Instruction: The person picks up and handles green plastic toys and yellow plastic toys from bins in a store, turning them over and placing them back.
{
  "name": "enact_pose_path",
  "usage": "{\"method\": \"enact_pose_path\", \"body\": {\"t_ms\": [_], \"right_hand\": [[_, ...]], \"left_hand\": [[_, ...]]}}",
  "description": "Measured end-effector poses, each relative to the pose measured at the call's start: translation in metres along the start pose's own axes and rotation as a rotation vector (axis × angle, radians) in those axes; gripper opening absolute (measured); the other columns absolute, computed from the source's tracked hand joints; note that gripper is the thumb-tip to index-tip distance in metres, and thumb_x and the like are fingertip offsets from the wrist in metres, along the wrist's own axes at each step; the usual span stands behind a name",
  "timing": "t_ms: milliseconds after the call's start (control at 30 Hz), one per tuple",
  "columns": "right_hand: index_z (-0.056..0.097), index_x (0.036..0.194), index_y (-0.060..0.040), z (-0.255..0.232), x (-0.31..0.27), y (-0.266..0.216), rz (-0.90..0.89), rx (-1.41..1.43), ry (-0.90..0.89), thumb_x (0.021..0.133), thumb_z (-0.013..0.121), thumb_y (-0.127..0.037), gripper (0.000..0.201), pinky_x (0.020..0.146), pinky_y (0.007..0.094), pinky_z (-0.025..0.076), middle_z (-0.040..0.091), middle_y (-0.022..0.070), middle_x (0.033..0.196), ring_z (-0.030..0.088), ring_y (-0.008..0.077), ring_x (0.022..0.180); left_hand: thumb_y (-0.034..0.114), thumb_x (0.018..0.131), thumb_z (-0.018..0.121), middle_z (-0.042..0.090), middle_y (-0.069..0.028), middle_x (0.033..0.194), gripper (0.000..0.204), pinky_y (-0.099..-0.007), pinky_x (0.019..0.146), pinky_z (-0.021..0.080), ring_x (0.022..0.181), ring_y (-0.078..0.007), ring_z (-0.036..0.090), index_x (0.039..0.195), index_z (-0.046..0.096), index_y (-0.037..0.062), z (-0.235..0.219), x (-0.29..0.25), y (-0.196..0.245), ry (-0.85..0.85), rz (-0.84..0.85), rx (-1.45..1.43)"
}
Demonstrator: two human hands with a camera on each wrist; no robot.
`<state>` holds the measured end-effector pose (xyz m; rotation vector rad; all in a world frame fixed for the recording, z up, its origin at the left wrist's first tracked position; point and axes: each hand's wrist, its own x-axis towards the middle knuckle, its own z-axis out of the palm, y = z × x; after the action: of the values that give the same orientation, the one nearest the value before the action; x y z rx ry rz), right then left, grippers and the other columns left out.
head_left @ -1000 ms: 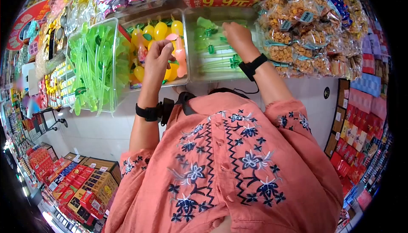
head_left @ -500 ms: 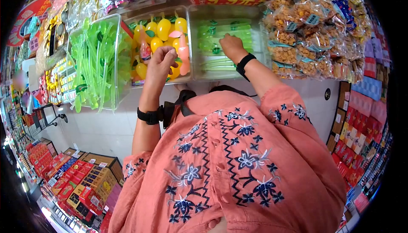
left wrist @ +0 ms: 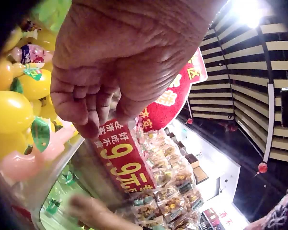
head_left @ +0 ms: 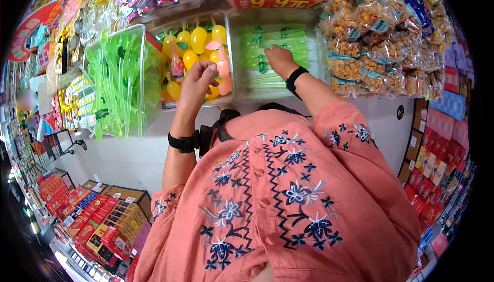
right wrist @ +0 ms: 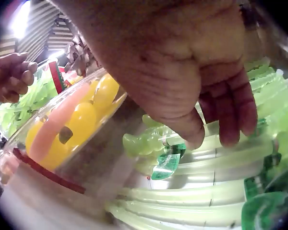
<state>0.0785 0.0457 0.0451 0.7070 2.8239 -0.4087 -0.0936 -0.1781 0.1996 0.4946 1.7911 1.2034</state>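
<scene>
In the head view my right hand (head_left: 283,60) is over a clear bin (head_left: 318,84) lined with long light-green tubes (head_left: 296,40) that bear dark-green leaf-shaped tags. The right wrist view shows its thumb and bent fingers (right wrist: 229,129) pointing down, tips right at the tubes, not wrapped around one. More tubes lie below them, with a green tag (right wrist: 165,166) beside the thumb. My left hand (head_left: 198,81) hovers with loosely curled fingers at the neighbouring bin of yellow mango-shaped pouches (head_left: 199,39) and pink bottle-shaped ones (head_left: 223,63). Nothing shows between its fingers.
Farther left, a clear bin overflows with green tubes (head_left: 116,78). Bagged brown snacks (head_left: 370,30) are piled on the right. Behind the bins runs a red price sign (head_left: 278,1), with pink packets above it. Boxed goods (head_left: 98,220) stand low at the left.
My right hand has shifted left and nearer within its bin. The green tubes, bunched at the back left before, now lie in a flatter row. My left hand stays nearly in place.
</scene>
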Motion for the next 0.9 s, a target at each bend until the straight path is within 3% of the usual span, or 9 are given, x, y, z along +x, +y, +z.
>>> {"method": "enact_pose_path", "body": {"t_ms": [467,533,600,667,700,767,900], "right_hand": [[0.065,0.109,0.0024,0.001,0.012,0.0,0.07,-0.008,-0.103,0.083,0.058,0.004,0.027,0.078,0.0429,0.058,0.059,0.0268,0.115,0.068,0.0376,0.096],[0.065,0.113,0.0032,0.018,0.017,0.008,0.076,-0.033,-0.103,0.082,0.059,0.004,0.031,0.079,0.0446,0.058,0.059,0.0272,0.116,0.067,0.0384,0.097],[0.064,0.116,0.001,0.057,0.019,0.029,0.217,0.216,-0.057,0.081,0.061,0.0,0.035,0.079,0.0466,0.057,0.059,0.0273,0.116,0.067,0.0394,0.096],[0.066,0.114,-0.0043,0.007,0.009,0.008,0.037,0.163,0.025,0.08,0.066,-0.01,0.034,0.078,0.0496,0.055,0.059,0.027,0.115,0.066,0.0412,0.094],[0.066,0.108,-0.0074,-0.005,0.011,0.002,0.065,0.112,-0.008,0.08,0.068,-0.016,0.03,0.078,0.0496,0.055,0.06,0.0262,0.115,0.066,0.0418,0.092],[0.066,0.099,-0.0053,-0.022,0.016,0.0,0.018,0.184,0.032,0.08,0.07,-0.02,0.024,0.075,0.0486,0.055,0.064,0.0234,0.105,0.066,0.0406,0.088],[0.065,0.091,-0.0016,-0.069,0.037,-0.022,-0.037,0.475,0.16,0.084,0.068,-0.022,0.022,0.071,0.0439,0.053,0.067,0.0185,0.085,0.067,0.0337,0.079]], "left_hand": [[0.032,0.099,0.058,0.064,-0.0001,0.093,0.03,-0.0229,0.062,0.045,0.076,-0.0085,0.06,0.109,0.06,0.0045,-0.005,0.003,0.001,-0.037,-0.016,0.024],[0.031,0.099,0.059,0.066,-0.0015,0.095,0.031,-0.0226,0.063,0.045,0.077,-0.0092,0.061,0.113,0.061,0.0041,-0.007,0.003,0.001,-0.04,-0.018,0.024],[0.031,0.099,0.059,0.066,-0.0014,0.095,0.03,-0.0225,0.062,0.045,0.077,-0.0089,0.061,0.112,0.061,0.0042,-0.008,0.0,0.005,-0.038,-0.018,0.053],[0.029,0.099,0.06,0.065,-0.0009,0.094,0.029,-0.0223,0.061,0.045,0.076,-0.0082,0.061,0.111,0.062,0.0038,-0.012,-0.005,0.011,-0.013,0.027,0.075],[0.03,0.099,0.06,0.065,-0.0007,0.094,0.029,-0.0218,0.06,0.045,0.076,-0.0081,0.061,0.111,0.062,0.0034,-0.015,-0.009,0.014,-0.004,0.066,0.092],[0.025,0.099,0.06,0.064,-0.0014,0.094,0.027,-0.0219,0.064,0.048,0.076,-0.008,0.061,0.113,0.061,0.0013,-0.024,-0.019,0.024,0.039,0.124,0.122],[0.014,0.099,0.06,0.065,-0.0041,0.098,0.02,-0.0254,0.076,0.052,0.086,-0.0099,0.063,0.113,0.061,-0.0016,-0.054,-0.043,0.051,0.286,0.346,0.211]]}}
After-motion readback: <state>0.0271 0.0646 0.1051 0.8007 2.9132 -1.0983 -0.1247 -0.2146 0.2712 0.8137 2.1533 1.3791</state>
